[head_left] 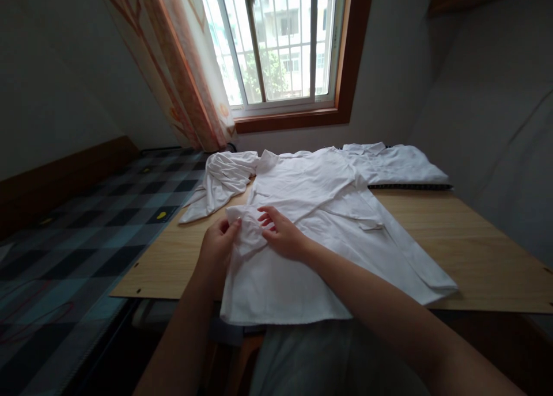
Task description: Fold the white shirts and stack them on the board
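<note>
A white shirt (298, 286) lies spread on the wooden board, its collar end towards the window and its hem hanging over the near edge. My left hand (219, 240) pinches the end of one sleeve (248, 226) between thumb and fingers at the shirt's left side. Just right of that, my right hand (283, 235) rests over the same sleeve with its fingers curved and apart; whether the fingertips press on the cloth is hard to tell. The other sleeve (349, 214) lies folded across the shirt's body towards the right.
Beyond the shirt's left side lies a crumpled white garment (227, 177). A folded white shirt (397, 163) sits at the board's far right. The wooden board (458, 235) borders a checked bedspread (116, 223) on the left. Behind are a window (280, 45) and a patterned curtain (177, 56).
</note>
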### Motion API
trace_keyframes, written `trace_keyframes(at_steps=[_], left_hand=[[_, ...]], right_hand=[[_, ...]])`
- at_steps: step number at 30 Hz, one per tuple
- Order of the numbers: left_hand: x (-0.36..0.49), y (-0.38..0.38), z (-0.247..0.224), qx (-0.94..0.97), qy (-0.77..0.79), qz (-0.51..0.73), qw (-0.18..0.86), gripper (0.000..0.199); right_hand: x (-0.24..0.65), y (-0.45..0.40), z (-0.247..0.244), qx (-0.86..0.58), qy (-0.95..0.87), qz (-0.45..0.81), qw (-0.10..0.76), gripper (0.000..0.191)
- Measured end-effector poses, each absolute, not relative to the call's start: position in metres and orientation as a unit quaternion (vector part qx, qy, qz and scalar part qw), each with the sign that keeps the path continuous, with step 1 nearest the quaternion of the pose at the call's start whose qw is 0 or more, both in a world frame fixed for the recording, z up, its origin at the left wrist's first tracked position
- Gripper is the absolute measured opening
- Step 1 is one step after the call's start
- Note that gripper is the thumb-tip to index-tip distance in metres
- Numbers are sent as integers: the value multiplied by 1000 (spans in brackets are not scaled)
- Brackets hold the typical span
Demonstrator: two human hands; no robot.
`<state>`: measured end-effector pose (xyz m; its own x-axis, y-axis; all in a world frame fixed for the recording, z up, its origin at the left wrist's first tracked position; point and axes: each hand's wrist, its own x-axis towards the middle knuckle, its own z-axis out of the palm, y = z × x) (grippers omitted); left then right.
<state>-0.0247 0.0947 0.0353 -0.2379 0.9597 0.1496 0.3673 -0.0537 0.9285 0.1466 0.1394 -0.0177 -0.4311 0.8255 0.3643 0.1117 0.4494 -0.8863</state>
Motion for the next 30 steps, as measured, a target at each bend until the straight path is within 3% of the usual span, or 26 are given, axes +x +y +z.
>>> trace_keyframes(at_steps=[4,8,12,16,19,21,25,27,30], left_hand=[[-14,98,30,396,558,576,447,44],[-11,101,28,363,529,602,475,40],[-11,102,32,343,530,627,456,61],[-6,104,36,346,531,631,448,69],[-2,109,36,396,542,598,438,75],[0,113,34,465,576,561,371,81],[-3,122,35,640,629,434,78,79],[-5,126,39,701,617,357,-30,63],[-4,131,47,744,599,280,-92,32]], right_hand=[[149,138,-11,-338,-744,355,454,56],[154,132,0,-330,-799,241,442,76],[161,131,5,-319,-859,158,368,96],[167,136,9,-359,-856,138,346,58],[169,140,11,-367,-826,155,398,48],[170,142,11,-359,-812,163,431,48],[171,143,10,-341,-816,167,436,47],[173,142,10,-339,-827,163,417,47],[174,139,12,-340,-848,148,379,55]])
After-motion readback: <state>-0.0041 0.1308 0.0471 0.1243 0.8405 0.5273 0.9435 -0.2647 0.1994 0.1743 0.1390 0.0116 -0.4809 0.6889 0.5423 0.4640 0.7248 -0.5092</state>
